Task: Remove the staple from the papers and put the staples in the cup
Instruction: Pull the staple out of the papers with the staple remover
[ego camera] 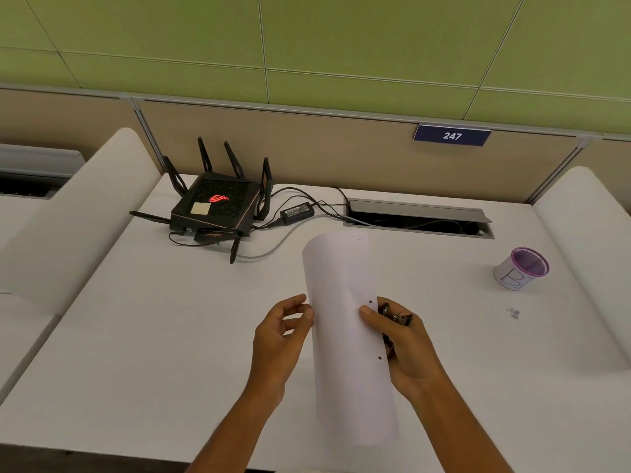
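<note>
Nearest the camera, the two forearms rise from 6 o'clock to meet at a curled sheaf of papers [345,336] held upright above the white desk [153,336]. The left hand [283,331] pinches the sheaf's left edge between thumb and fingertips, its other fingers loosely curled. The right hand [406,349] grips the right edge with the thumb on the front face, and also holds a dark metal tool, probably a staple remover [396,317], tucked behind the paper. Two punched holes show along that edge; I cannot make out any staple left in the sheaf.

To do this step well, I would flatten the curl and turn the sheaf until each corner shows, checking for a staple before bringing the remover's jaws round.

The purple-rimmed paper cup [521,268] stands at 2 o'clock, well apart from the hands. A small metallic scrap, possibly a pulled staple [514,313], lies on the desk just short of it, not in it.

At 11 o'clock sit a black router [218,206] and its power adapter [296,212], their cables running to an open cable tray [418,216]. Nothing lies between hands and cup.
</note>
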Action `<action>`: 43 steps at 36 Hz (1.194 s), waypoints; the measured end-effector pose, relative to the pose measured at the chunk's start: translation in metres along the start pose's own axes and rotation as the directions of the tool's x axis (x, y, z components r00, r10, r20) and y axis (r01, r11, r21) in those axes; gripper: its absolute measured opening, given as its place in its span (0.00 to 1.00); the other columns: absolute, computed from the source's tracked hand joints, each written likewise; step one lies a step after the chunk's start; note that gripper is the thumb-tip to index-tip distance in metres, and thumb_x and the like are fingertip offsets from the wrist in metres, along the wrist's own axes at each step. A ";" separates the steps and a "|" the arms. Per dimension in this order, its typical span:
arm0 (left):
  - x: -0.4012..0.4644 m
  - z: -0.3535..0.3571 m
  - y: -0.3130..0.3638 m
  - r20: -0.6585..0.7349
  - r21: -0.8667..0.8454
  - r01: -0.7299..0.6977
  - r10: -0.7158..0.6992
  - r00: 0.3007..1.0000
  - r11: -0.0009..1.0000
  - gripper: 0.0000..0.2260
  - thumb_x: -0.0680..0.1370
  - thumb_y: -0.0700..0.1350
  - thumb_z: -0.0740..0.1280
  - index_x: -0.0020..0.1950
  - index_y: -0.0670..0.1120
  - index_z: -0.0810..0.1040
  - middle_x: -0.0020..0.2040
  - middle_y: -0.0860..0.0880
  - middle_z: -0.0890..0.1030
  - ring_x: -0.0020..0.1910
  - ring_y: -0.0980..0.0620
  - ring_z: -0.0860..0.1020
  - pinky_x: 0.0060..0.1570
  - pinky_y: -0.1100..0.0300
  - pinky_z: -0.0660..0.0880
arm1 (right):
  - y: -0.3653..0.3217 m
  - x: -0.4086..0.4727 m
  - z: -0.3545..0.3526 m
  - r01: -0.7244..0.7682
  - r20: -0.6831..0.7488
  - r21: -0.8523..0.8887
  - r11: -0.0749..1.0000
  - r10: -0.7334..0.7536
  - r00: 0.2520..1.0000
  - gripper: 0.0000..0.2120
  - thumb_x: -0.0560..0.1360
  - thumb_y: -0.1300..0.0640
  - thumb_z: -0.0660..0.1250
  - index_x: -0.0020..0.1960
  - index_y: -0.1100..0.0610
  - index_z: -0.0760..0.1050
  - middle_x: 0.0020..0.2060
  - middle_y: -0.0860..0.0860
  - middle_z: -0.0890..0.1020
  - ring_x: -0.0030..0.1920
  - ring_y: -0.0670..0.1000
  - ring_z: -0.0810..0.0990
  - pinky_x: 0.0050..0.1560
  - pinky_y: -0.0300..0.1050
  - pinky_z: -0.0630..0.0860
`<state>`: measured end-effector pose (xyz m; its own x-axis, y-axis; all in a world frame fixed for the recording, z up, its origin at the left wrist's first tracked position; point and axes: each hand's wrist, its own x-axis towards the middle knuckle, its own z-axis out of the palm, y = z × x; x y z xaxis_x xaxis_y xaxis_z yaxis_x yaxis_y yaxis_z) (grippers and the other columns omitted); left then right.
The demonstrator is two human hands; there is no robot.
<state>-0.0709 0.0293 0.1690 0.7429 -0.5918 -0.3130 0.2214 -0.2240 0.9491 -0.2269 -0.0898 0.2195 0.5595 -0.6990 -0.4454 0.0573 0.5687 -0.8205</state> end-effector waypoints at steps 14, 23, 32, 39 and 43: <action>-0.026 0.008 0.008 0.337 -0.100 0.035 0.001 0.942 0.994 0.24 0.78 0.56 0.70 0.74 0.57 0.74 0.68 0.55 0.83 0.62 0.50 0.86 0.54 0.50 0.87 | 0.016 -0.008 0.031 0.214 -0.049 -0.319 0.923 -0.242 0.969 0.11 0.76 0.53 0.76 0.58 0.48 0.85 0.51 0.48 0.89 0.50 0.55 0.88 0.53 0.61 0.86; -0.031 0.001 0.010 0.431 -0.260 0.180 -0.053 0.901 0.949 0.29 0.76 0.60 0.69 0.76 0.54 0.74 0.67 0.44 0.85 0.64 0.41 0.85 0.59 0.46 0.84 | 0.024 -0.018 0.045 0.268 0.074 -0.456 0.849 -0.264 0.962 0.07 0.76 0.45 0.74 0.51 0.44 0.87 0.48 0.40 0.88 0.50 0.44 0.86 0.50 0.40 0.81; -0.019 -0.012 -0.001 0.413 -0.308 0.341 -0.198 0.889 0.888 0.22 0.78 0.42 0.75 0.72 0.44 0.80 0.63 0.37 0.86 0.62 0.34 0.85 0.59 0.41 0.83 | 0.016 -0.012 0.021 0.319 0.061 -0.531 0.785 -0.340 0.938 0.06 0.75 0.52 0.78 0.52 0.46 0.87 0.48 0.42 0.88 0.51 0.42 0.86 0.49 0.36 0.81; -0.011 -0.016 -0.005 0.362 -0.317 0.386 -0.266 0.893 0.866 0.17 0.80 0.38 0.70 0.69 0.45 0.80 0.61 0.40 0.88 0.59 0.37 0.87 0.58 0.41 0.83 | 0.017 0.009 -0.025 0.145 -0.205 -0.578 0.803 -0.315 0.927 0.17 0.70 0.49 0.81 0.57 0.41 0.83 0.54 0.40 0.84 0.53 0.45 0.83 0.53 0.45 0.83; -0.005 -0.015 -0.005 0.365 -0.337 0.406 -0.279 0.888 0.850 0.21 0.76 0.39 0.72 0.70 0.44 0.81 0.62 0.38 0.87 0.61 0.34 0.86 0.62 0.39 0.81 | 0.020 0.016 -0.040 -0.094 -0.191 -0.401 0.911 0.017 0.981 0.20 0.70 0.47 0.82 0.59 0.45 0.82 0.47 0.47 0.86 0.36 0.47 0.79 0.33 0.43 0.75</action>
<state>-0.0664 0.0448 0.1660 0.3670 -0.7460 -0.5557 0.7023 -0.1695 0.6914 -0.2498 -0.1073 0.1817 0.3917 -0.7594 -0.5195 -0.3322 0.4099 -0.8495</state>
